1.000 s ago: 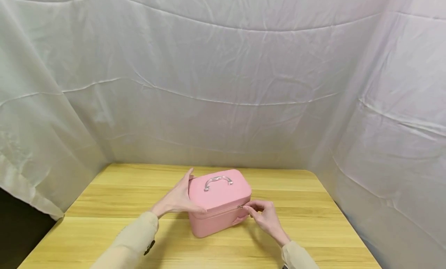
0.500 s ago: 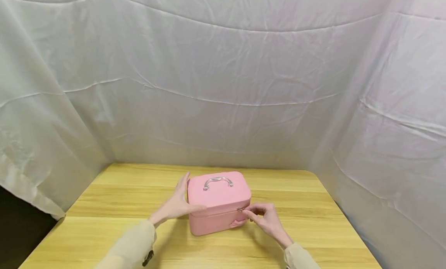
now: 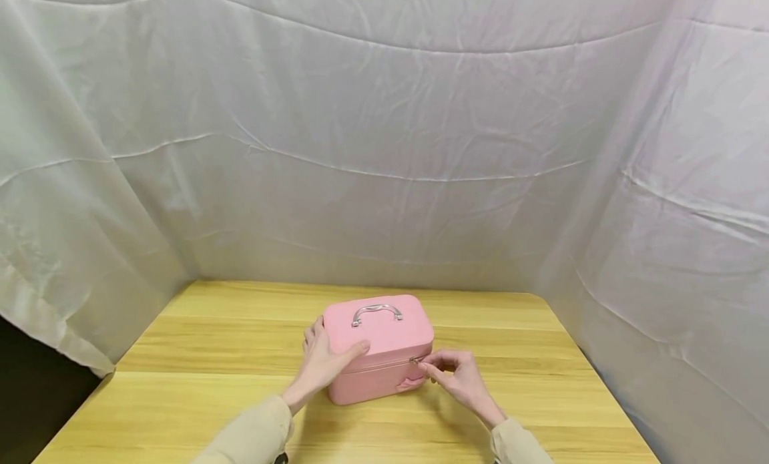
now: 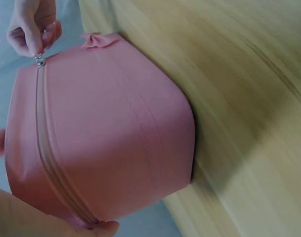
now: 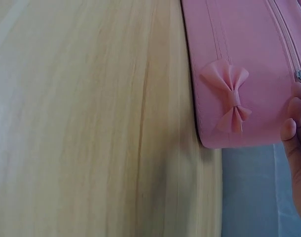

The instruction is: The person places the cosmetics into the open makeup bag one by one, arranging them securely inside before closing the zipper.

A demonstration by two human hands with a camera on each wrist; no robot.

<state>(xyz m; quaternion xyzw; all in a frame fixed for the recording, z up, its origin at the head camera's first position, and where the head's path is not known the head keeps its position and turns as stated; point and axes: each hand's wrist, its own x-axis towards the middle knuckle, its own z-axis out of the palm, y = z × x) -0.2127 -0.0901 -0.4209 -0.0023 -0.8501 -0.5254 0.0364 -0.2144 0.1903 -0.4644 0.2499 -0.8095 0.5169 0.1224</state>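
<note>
A pink vanity case (image 3: 390,337) with a silver handle (image 3: 376,308) on its closed lid stands on the table. My left hand (image 3: 321,360) grips its left end, thumb over the front edge of the lid and fingers round the side. At the front right corner my right hand (image 3: 461,382) pinches the zipper pull between thumb and finger. In the left wrist view the metal zipper pull (image 4: 40,59) shows at those fingertips, with the closed zipper running back toward my left thumb. A pink bow (image 5: 233,97) sits low on the case's front, near my right fingers.
The wood-grain table (image 3: 198,330) extends around the case on every side. Pale cloth curtains (image 3: 384,150) hang behind it and along both sides. A dark gap (image 3: 36,390) shows below the left curtain.
My left hand has shifted its hold: the thumb has moved up onto the lid's edge and the fingers have come lower round the side. The case has turned slightly. My right hand keeps its pinch.
</note>
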